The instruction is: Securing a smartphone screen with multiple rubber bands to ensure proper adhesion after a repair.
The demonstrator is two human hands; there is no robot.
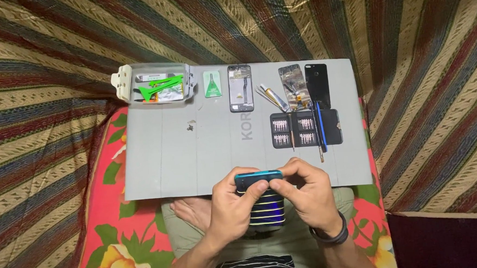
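Observation:
Both my hands hold a dark blue-green phone [258,177] upright over the near edge of a grey work mat [185,153]. My left hand [232,207] wraps the phone's left side with the thumb on its top edge. My right hand [304,193], with a dark band on the wrist, grips the right side, fingers curled at the top corner. The phone's shiny back shows bright reflected stripes between my hands.
On the mat's far side lie a clear plastic box [157,85] with green pry tools, a green triangular pick [212,84], a phone frame [240,88], a metal tweezer [272,97], a phone board [292,86], a black screen panel [317,85], and a black screwdriver bit case [305,128]. Small screws [189,127] sit loose.

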